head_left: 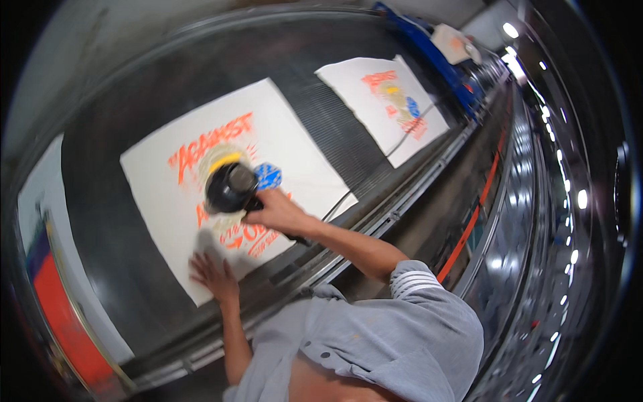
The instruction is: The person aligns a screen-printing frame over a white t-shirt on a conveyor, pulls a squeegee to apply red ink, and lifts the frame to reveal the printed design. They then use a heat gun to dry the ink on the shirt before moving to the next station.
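Note:
A white fabric panel (151, 174) lies on the dark table (100, 201), printed in orange lettering with beige, yellow and blue shapes. My right hand (281, 213) is closed round the handle of a black hair dryer (224, 191), whose rounded grey-backed body hangs over the middle of the print and hides part of it. At the panel's near left edge my left hand (216, 276) rests with fingers spread, holding nothing. Some blur softens both hands and the dryer.
A second printed white panel (345, 80) lies farther right, crossed by a dark cord (410, 130). At left stands a red-and-purple framed screen (63, 315) beside white material (47, 177). A metal rail (395, 218) edges the table; blue equipment (429, 50) is at the far end.

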{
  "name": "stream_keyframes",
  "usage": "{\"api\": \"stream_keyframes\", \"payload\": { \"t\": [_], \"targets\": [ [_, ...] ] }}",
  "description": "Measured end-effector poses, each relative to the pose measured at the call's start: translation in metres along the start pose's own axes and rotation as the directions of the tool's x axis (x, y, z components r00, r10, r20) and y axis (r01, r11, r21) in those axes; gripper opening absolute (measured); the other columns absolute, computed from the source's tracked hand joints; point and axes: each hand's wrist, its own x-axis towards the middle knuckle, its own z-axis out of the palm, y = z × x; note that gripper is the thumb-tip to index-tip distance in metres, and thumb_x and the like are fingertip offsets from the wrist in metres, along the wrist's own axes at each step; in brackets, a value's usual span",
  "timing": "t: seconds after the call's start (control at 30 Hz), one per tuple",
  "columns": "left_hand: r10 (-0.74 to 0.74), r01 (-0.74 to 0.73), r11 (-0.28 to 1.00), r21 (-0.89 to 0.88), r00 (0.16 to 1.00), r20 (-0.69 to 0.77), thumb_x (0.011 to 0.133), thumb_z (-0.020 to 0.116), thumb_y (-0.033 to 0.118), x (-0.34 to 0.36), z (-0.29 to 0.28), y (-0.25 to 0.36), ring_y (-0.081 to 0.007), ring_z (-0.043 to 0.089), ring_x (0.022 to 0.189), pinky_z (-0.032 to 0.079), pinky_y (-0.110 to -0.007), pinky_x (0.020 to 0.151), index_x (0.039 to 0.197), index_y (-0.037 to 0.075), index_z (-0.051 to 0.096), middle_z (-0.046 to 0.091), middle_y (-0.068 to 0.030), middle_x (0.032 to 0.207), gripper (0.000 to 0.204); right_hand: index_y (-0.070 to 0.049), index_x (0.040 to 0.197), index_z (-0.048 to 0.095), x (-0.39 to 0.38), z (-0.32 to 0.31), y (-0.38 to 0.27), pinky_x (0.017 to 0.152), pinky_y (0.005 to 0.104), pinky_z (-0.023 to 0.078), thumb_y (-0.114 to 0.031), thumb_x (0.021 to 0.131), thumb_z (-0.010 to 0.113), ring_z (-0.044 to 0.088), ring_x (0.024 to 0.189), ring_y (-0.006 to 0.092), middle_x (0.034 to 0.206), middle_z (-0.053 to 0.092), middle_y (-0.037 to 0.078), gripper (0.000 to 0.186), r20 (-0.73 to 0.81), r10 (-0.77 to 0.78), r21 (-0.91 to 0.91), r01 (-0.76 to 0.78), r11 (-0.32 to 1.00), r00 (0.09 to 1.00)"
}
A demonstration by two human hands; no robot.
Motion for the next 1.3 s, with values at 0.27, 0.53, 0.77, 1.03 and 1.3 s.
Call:
{"api": "stream_keyframes", "payload": {
  "t": [0.27,0.53,0.77,1.03,1.3],
  "targets": [
    [0.067,-0.127,0.929,-0.348,0.981,-0.181,0.078,0.074,0.005,-0.010,-0.014,0.006,-0.0373,0.047,0.135,0.024,-0.064,0.118,0.088,0.005,0.067,0.060,-0.0109,0.131,0.012,0.006,0.098,0.068,0.031,-0.010,0.000,0.060,0.0312,0.052,-0.021,0.078,0.073,0.062,0.069,0.0149,0.082,0.068,0.010,0.035,0.072,0.212,0.206,-0.223,0.953,0.975],
    [-0.162,0.085,0.936,-0.342,0.966,-0.203,0.087,0.069,0.013,-0.005,-0.016,-0.010,-0.0394,0.036,0.143,0.019,-0.063,0.118,0.119,0.003,0.066,0.050,-0.0149,0.146,0.034,0.007,0.097,0.068,0.025,0.020,-0.001,0.060,0.0309,0.049,-0.019,0.078,0.071,0.060,0.067,0.0146,0.079,0.067,0.010,0.033,0.141,0.192,0.140,-0.212,0.967,0.971],
    [-0.107,0.078,0.962,-0.262,0.989,-0.101,0.094,0.063,0.022,0.008,-0.011,-0.013,-0.0404,0.022,0.151,0.010,-0.064,0.120,0.144,0.001,0.048,0.036,-0.0173,0.158,0.056,0.002,0.092,0.067,0.042,0.029,-0.003,0.059,0.0259,0.044,-0.015,0.080,0.073,0.054,0.063,0.0084,0.072,0.061,0.001,0.022,0.138,0.162,0.121,-0.179,0.976,0.977],
    [-0.083,0.053,0.954,-0.295,0.992,-0.091,0.099,0.054,0.035,0.005,-0.006,-0.015,-0.0409,0.014,0.153,0.003,-0.065,0.119,0.153,-0.004,0.030,0.025,-0.0214,0.163,0.071,0.000,0.099,0.067,-0.031,0.008,0.013,0.066,0.0279,0.046,-0.006,0.078,0.074,0.058,0.073,0.0101,0.082,0.065,0.003,0.023,0.289,0.252,0.139,-0.301,0.944,0.923],
    [0.003,0.001,0.976,-0.220,1.000,0.020,0.099,0.056,0.039,-0.016,-0.013,-0.010,-0.0379,0.012,0.154,0.000,-0.063,0.120,0.153,-0.002,0.033,0.023,-0.0189,0.164,0.072,-0.002,0.095,0.068,-0.111,-0.023,0.043,0.060,0.0266,0.045,-0.001,0.076,0.075,0.054,0.065,0.0087,0.076,0.061,-0.001,0.020,0.071,0.368,0.202,-0.375,0.905,0.927]
  ]
}}
